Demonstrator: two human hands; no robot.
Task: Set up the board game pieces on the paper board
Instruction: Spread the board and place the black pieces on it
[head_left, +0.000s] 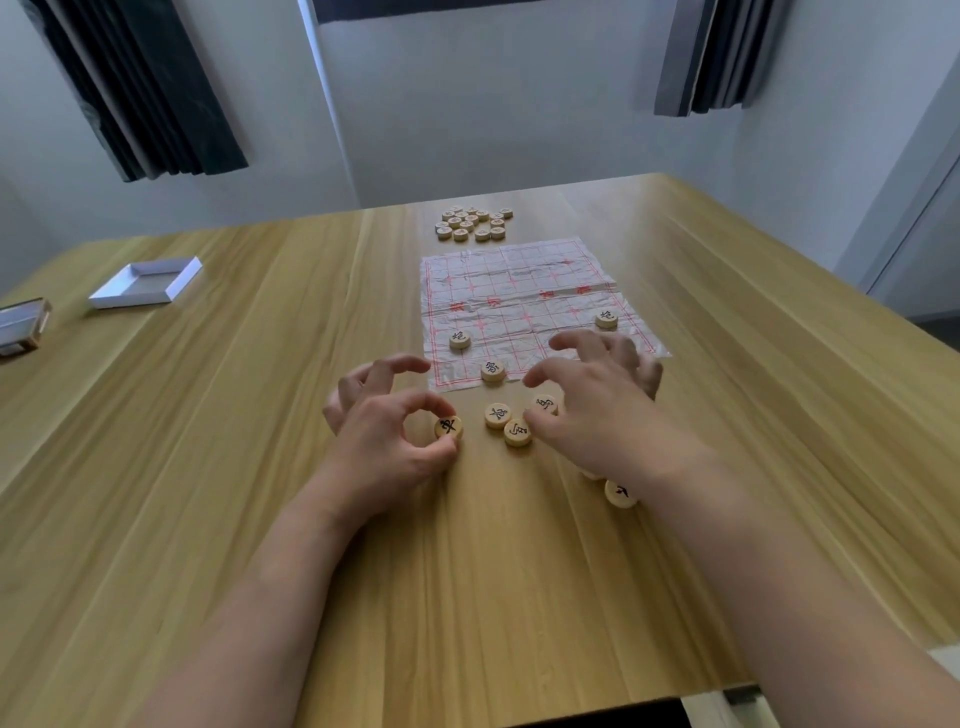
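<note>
A black-marked disc (449, 428) is pinched between thumb and forefinger of the left hand (387, 431) just short of the paper board (519, 291), while the right hand (597, 402) is spread with loosely curled fingers, nothing gripped, over the loose pieces (517, 422) beside it. The thin, creased sheet could be dragged by a sliding disc or brushing wrist, and the three discs already placed, including the near-edge one (492, 370), would be shifted off their crossings. The far pile (474, 223) is untouched.

Room: pale walls, daylight.
Wood-grain table (208, 415) fills the foreground; 2 dark pleated curtains (140, 88) hang on white walls (493, 104), left and right.
</note>
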